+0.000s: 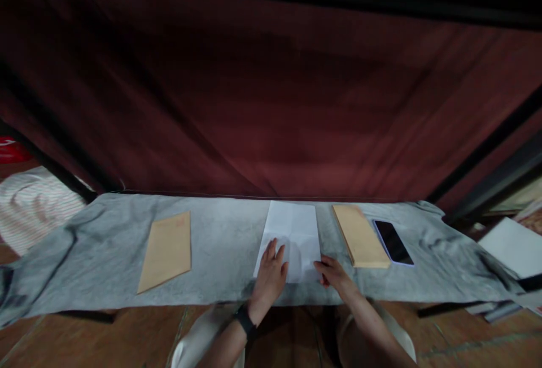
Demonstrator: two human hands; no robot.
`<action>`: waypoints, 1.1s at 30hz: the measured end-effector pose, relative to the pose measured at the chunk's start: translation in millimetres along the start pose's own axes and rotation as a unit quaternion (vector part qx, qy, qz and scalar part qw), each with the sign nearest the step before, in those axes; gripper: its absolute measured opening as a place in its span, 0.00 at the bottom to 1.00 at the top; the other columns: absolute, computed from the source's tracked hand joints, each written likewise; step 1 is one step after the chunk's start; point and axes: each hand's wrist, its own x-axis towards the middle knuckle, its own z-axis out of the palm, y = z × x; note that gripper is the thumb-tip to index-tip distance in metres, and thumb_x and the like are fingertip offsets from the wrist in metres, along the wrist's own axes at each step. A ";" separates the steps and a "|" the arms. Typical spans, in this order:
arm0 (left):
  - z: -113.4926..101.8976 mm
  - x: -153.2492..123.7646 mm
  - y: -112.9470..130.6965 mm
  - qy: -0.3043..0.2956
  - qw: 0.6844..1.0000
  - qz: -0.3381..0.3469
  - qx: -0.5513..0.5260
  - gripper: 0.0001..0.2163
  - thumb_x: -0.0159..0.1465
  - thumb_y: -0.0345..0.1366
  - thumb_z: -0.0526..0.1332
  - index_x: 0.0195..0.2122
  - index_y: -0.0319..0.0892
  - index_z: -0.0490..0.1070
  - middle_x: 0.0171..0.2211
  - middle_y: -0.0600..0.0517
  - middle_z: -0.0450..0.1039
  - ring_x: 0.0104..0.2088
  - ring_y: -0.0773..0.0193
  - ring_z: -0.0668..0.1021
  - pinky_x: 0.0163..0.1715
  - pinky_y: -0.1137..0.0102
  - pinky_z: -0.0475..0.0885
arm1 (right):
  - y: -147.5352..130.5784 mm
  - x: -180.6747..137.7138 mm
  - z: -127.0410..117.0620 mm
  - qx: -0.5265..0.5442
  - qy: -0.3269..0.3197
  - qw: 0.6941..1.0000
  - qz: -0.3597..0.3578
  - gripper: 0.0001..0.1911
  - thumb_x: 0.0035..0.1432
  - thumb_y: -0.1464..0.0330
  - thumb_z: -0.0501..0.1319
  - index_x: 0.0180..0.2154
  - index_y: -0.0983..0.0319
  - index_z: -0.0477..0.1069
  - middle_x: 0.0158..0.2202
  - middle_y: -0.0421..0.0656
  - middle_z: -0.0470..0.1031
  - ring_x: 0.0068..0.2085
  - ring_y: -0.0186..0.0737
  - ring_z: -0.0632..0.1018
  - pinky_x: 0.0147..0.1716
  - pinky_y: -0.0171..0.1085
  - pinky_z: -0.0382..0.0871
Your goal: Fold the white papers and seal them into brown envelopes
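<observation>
Grey cloth point(224, 244) lay underneath; white paper sheet point(300, 232) was mid-cloth, btwn kraft envelope stack point(363, 239) (R) & single kraft envelope point(168, 249) (L). L hand point(270, 273) rested on sheet, fingers extended; R hand point(332, 272) was at R edge, fingers curled, couldn't tell if pinching.

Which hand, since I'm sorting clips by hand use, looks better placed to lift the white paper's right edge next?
Probably the right hand: it is already at that edge of the white paper, near the lower corner. The left hand lies over the paper's left part, farther from that edge.
</observation>
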 end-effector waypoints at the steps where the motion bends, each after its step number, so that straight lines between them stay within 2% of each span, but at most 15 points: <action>1: 3.2 3.9 6.0 -0.013 1.000 0.014 0.013 0.24 0.67 0.30 0.54 0.65 0.34 0.65 0.70 0.36 0.55 0.70 0.46 0.60 0.67 0.53 0.62 | 1.4 2.1 -0.5 -0.008 -0.002 1.000 -0.001 0.09 0.57 0.62 0.56 0.29 0.60 0.70 0.17 0.34 0.64 0.18 0.34 0.69 0.16 0.32 0.62; 3: 6.7 11.3 13.1 -0.023 0.998 0.035 0.038 0.24 0.67 0.31 0.55 0.65 0.35 0.64 0.71 0.36 0.54 0.70 0.44 0.59 0.67 0.51 0.61 | 3.0 7.6 -4.3 -0.023 -0.003 1.000 -0.003 0.08 0.58 0.65 0.56 0.29 0.60 0.69 0.18 0.34 0.65 0.18 0.33 0.68 0.16 0.32 0.61; 5: 7.6 18.4 12.2 0.001 0.998 0.032 0.061 0.24 0.68 0.34 0.56 0.65 0.37 0.65 0.71 0.37 0.55 0.70 0.43 0.59 0.66 0.48 0.60 | 4.2 13.6 -11.5 -0.033 0.000 0.999 -0.004 0.07 0.57 0.67 0.57 0.27 0.60 0.67 0.18 0.34 0.65 0.17 0.31 0.67 0.16 0.31 0.59; 8: 8.3 26.5 -3.0 0.053 0.995 -0.022 0.081 0.22 0.69 0.36 0.54 0.63 0.37 0.66 0.69 0.36 0.58 0.69 0.44 0.62 0.63 0.49 0.64 | 6.6 20.0 -23.7 -0.050 -0.003 0.999 0.000 0.09 0.56 0.69 0.58 0.24 0.59 0.64 0.17 0.33 0.61 0.17 0.31 0.65 0.16 0.31 0.56; 10: 10.8 27.8 -16.3 0.062 0.994 -0.049 0.078 0.21 0.68 0.35 0.55 0.62 0.36 0.67 0.67 0.36 0.62 0.67 0.46 0.66 0.62 0.52 0.66 | 8.5 21.5 -29.1 -0.055 -0.015 0.998 0.001 0.09 0.56 0.70 0.59 0.24 0.60 0.64 0.17 0.32 0.61 0.17 0.30 0.65 0.16 0.30 0.56; 13: 17.8 23.4 -29.3 0.064 0.996 -0.043 0.049 0.22 0.66 0.32 0.57 0.61 0.36 0.67 0.67 0.37 0.62 0.66 0.48 0.66 0.63 0.56 0.66 | 11.2 22.1 -31.7 -0.062 -0.032 0.998 0.002 0.08 0.56 0.69 0.59 0.25 0.61 0.67 0.19 0.32 0.62 0.18 0.28 0.65 0.15 0.28 0.56; 16: 24.5 18.3 -30.9 0.077 0.996 -0.038 0.017 0.23 0.65 0.30 0.56 0.62 0.36 0.66 0.69 0.38 0.59 0.68 0.49 0.64 0.64 0.56 0.65 | 13.7 23.6 -30.3 -0.073 -0.040 0.996 0.006 0.08 0.58 0.68 0.58 0.26 0.61 0.67 0.19 0.32 0.63 0.17 0.28 0.66 0.15 0.28 0.58; 21: 26.2 24.0 -27.8 0.057 0.998 -0.036 -0.013 0.22 0.64 0.28 0.55 0.60 0.37 0.69 0.68 0.39 0.60 0.69 0.47 0.62 0.66 0.54 0.64 | 14.4 20.8 -24.8 -0.067 -0.031 0.997 0.008 0.08 0.57 0.66 0.59 0.27 0.61 0.70 0.19 0.34 0.66 0.18 0.30 0.68 0.15 0.29 0.62; 27: 24.5 31.9 -26.4 0.067 0.997 -0.028 -0.025 0.23 0.63 0.26 0.54 0.60 0.44 0.69 0.66 0.45 0.63 0.69 0.50 0.62 0.65 0.53 0.65 | 3.7 7.4 -17.2 0.007 -0.008 1.000 0.016 0.09 0.54 0.64 0.61 0.24 0.61 0.70 0.19 0.35 0.68 0.19 0.32 0.70 0.17 0.31 0.66; 30: 22.2 29.8 -23.5 0.059 0.998 -0.023 -0.003 0.22 0.64 0.26 0.54 0.60 0.41 0.69 0.67 0.42 0.62 0.68 0.49 0.63 0.65 0.53 0.65 | -0.7 5.7 -15.9 0.012 0.002 0.999 0.035 0.08 0.54 0.64 0.62 0.27 0.61 0.71 0.20 0.35 0.69 0.18 0.31 0.69 0.17 0.31 0.65; 33: 16.7 25.1 -20.8 0.035 0.999 -0.018 0.033 0.21 0.66 0.29 0.54 0.60 0.38 0.68 0.67 0.40 0.62 0.67 0.48 0.65 0.64 0.53 0.65 | 0.9 6.1 -17.3 -0.035 0.010 0.998 0.046 0.08 0.57 0.65 0.61 0.27 0.60 0.70 0.20 0.33 0.67 0.16 0.30 0.67 0.16 0.31 0.61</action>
